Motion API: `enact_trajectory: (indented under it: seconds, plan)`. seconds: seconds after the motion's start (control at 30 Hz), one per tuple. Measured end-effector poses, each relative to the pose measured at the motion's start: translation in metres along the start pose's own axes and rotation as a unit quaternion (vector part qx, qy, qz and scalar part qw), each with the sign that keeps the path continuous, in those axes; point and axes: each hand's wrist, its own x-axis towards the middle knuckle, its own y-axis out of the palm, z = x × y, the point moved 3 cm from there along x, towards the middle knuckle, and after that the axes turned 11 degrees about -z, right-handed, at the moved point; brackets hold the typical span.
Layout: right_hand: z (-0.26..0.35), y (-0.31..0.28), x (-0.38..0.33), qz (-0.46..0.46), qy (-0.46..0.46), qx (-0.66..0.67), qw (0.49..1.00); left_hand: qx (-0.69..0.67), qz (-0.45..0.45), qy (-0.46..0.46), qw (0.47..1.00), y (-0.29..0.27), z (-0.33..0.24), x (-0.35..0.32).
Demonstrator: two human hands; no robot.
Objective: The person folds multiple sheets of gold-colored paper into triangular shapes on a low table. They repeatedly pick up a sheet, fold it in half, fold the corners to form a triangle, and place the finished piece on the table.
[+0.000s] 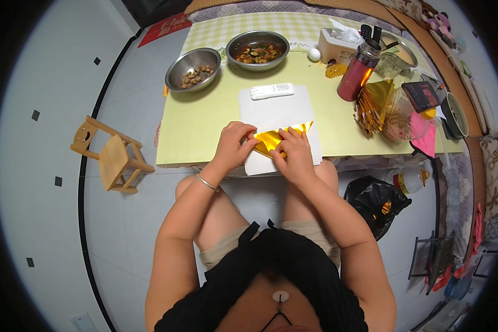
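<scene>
Our left hand point(233, 145) and right hand point(294, 153) pinching gold paper point(271, 138), white sheet point(276, 110) beneath, two steel bowls point(193, 67) beyond us

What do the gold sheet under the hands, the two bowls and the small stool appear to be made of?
Gold sheet: looks like metallic foil paper, shiny with sharp creases; both hands, left and right, press on it. Bowls: probably stainless steel, with a grey, reflective sheen. Stool: seemingly pale unpainted wood.

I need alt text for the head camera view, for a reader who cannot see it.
Both hands, left hand and right hand, fold a gold foil sheet on a white board at a yellow-green table. Two steel bowls of food stand behind.
</scene>
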Motion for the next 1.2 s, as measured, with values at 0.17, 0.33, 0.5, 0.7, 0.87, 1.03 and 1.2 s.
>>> enact_trajectory:
  seconds: [0.17,0.33,0.5,0.7,0.87,1.03,1.2]
  plan:
    - [0.015,-0.006,0.002,0.009,-0.020,-0.013,1.000,-0.005,0.001,-0.009,1.000,0.003,0.006,-0.002]
    - [0.017,-0.009,0.001,0.022,-0.033,-0.014,0.999,-0.068,0.080,0.022,0.994,-0.004,0.019,0.000]
    - [0.020,-0.015,0.002,0.059,-0.034,-0.014,0.998,-0.024,0.169,0.033,0.985,-0.018,0.004,-0.001]
    - [0.010,-0.007,-0.002,0.042,-0.027,0.013,0.999,-0.028,0.115,0.059,0.991,-0.019,0.001,-0.005]
    - [0.007,-0.005,-0.001,0.037,-0.003,0.028,0.999,-0.019,0.146,0.062,0.987,-0.016,0.004,-0.003]
    - [0.017,-0.013,0.001,0.071,-0.022,0.000,0.997,-0.018,0.138,0.050,0.989,-0.017,0.008,-0.006]
    - [0.011,-0.010,-0.005,0.110,-0.057,-0.052,0.991,0.005,0.141,0.122,0.982,-0.017,-0.016,-0.009]
